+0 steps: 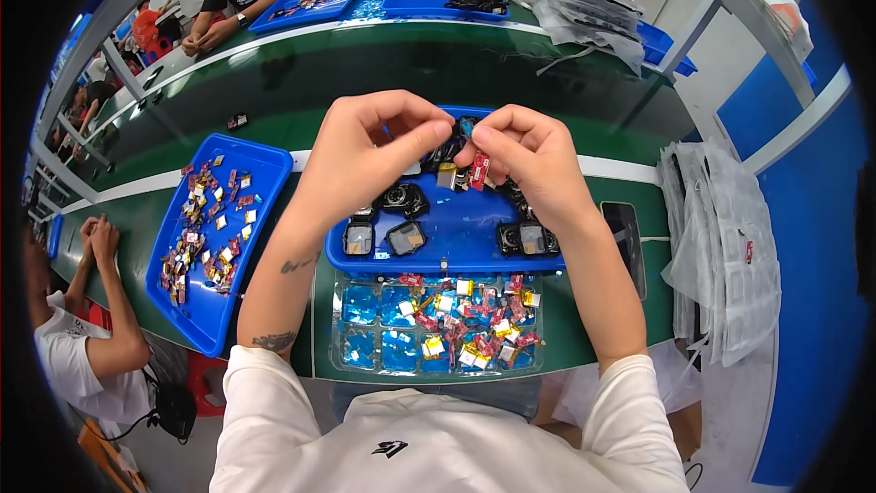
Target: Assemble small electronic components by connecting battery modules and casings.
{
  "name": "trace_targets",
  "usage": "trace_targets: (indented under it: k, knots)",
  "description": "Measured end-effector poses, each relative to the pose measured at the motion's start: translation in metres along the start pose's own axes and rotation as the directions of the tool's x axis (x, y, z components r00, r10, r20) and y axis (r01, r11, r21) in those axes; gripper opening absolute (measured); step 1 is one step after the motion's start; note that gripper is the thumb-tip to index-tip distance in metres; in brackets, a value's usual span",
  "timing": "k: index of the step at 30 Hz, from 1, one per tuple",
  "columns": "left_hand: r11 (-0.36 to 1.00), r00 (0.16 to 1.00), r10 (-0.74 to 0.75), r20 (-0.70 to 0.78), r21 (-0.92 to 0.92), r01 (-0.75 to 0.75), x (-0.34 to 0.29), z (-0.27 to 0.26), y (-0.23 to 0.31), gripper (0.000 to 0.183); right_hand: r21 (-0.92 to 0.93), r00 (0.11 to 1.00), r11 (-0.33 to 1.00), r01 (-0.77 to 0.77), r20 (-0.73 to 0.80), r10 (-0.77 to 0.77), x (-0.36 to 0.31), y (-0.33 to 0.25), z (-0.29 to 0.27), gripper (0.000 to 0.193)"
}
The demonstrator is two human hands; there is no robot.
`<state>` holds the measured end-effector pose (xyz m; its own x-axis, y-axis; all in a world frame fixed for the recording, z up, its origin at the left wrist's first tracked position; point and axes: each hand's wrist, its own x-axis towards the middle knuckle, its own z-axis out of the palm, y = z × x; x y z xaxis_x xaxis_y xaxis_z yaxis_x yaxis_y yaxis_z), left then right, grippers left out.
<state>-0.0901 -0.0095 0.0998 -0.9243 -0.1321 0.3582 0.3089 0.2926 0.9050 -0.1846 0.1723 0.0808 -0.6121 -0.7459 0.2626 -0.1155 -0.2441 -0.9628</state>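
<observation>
My left hand (383, 141) and my right hand (534, 160) come together over a blue tray (438, 260). The fingertips of the left are pinched; what they hold, if anything, is too small to make out. Between the hands shows a small blue piece (468, 127), at the right thumb and finger. Just below the right fingers hangs a red circuit board (479, 172), apparently gripped by them, with a small silver-and-yellow battery (447, 176) beside it. Several black watch-like cases (404, 200) lie in the tray, partly hidden by my hands.
Nearest me, a clear compartment tray (365, 347) holds red boards, batteries and blue film scraps. Another blue tray (274, 160) of such parts sits left. At right are a phone (623, 242) and stacked plastic trays (721, 246). Co-workers sit left and across the green bench (310, 82).
</observation>
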Motion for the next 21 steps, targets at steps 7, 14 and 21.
trace_targets:
  k: [7, 14, 21]
  knots:
    - [0.901, 0.954, 0.291, 0.077, 0.312, -0.3, -0.016, 0.008, 0.015, 0.02, 0.249, 0.995, 0.968, 0.013, -0.103, 0.013, -0.001, 0.0, 0.004, 0.021]
    - [0.978, 0.988, -0.098, 0.119, -0.17, 0.117, -0.012, 0.001, 0.013, 0.01, 0.145, 0.995, 0.985, 0.094, -0.022, -0.092, -0.004, -0.013, 0.009, 0.051]
    - [0.984, 0.984, 0.177, -0.032, 0.022, -0.177, -0.01, 0.008, 0.008, 0.006, 0.299, 0.983, 0.94, 0.167, -0.119, -0.136, -0.008, -0.012, 0.006, 0.051]
